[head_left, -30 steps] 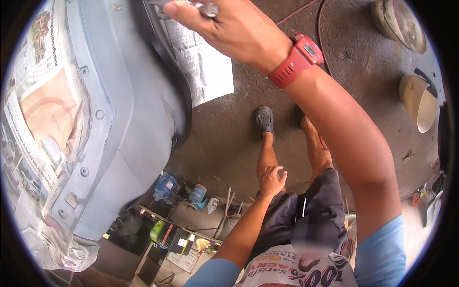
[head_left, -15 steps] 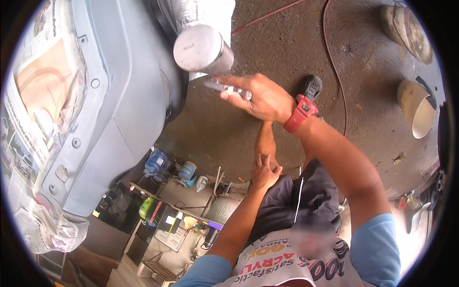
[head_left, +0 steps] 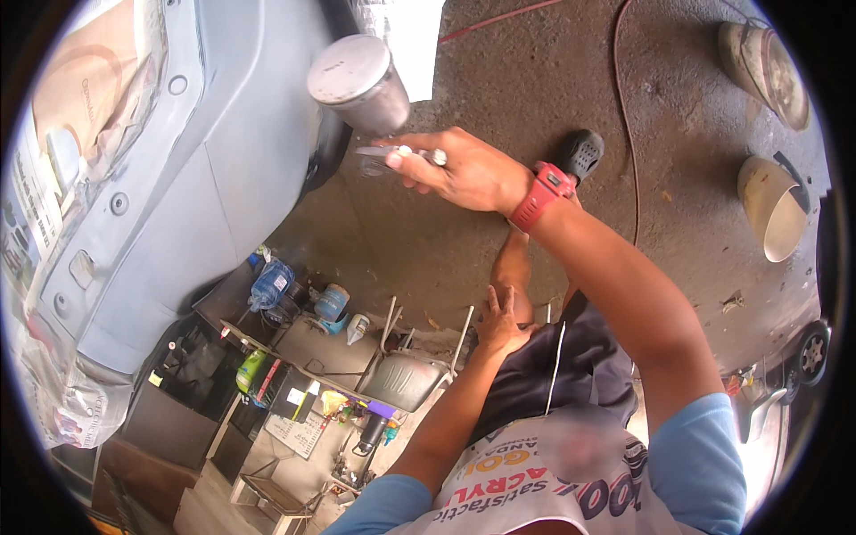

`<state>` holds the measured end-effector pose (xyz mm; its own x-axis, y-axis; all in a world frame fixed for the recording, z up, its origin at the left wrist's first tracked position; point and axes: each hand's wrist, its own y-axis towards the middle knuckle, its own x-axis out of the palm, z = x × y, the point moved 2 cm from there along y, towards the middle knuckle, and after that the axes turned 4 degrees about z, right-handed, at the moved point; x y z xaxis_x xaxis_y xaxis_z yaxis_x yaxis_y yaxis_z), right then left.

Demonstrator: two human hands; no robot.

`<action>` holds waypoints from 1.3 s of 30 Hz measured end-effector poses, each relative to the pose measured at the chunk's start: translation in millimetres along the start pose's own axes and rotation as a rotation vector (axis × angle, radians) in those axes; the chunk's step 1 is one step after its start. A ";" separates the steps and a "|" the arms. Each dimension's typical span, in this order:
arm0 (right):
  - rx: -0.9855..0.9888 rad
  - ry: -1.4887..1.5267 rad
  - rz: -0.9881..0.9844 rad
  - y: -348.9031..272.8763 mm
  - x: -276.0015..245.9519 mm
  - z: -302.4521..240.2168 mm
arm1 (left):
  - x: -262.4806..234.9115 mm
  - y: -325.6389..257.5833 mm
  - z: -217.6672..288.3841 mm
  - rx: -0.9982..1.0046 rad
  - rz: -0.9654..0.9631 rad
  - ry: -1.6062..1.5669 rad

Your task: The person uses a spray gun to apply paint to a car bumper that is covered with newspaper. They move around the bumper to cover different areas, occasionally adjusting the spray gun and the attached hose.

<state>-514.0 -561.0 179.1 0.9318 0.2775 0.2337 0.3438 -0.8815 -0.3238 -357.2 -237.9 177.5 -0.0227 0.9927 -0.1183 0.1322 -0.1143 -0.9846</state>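
My right hand (head_left: 464,169), with a red watch at its wrist, is closed around the handle of a spray gun (head_left: 376,161). Its round metal paint cup (head_left: 373,96), topped by a pale lid, sits above the gun body, just right of a light grey car body panel (head_left: 236,143). The hand partly covers the gun, and whether a finger presses the trigger cannot be made out. My left hand (head_left: 504,328) rests on my bent leg near the knee, fingers spread and holding nothing.
Newspaper and clear plastic (head_left: 67,160) mask the panel's left side. A red hose (head_left: 627,116) runs over the floor. Two pale buckets (head_left: 769,209) stand right. Lower left are a metal-framed chair (head_left: 403,382), a shelf and blue plastic containers (head_left: 271,283).
My right hand has shifted slightly left and up in the picture with the spray gun. The view has turned a little. My left hand stays on my leg, its fingers spread wider.
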 end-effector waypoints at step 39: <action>-0.117 -0.188 0.246 -18.4 199.8 -9.6 | 140.3 39.6 -129.0 0.242 0.062 -0.102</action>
<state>-335.2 -492.9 240.6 0.9941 0.1072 -0.0149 0.1006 -0.9656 -0.2398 -227.3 -98.3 138.4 -0.1230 0.9761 -0.1791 -0.1042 -0.1922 -0.9758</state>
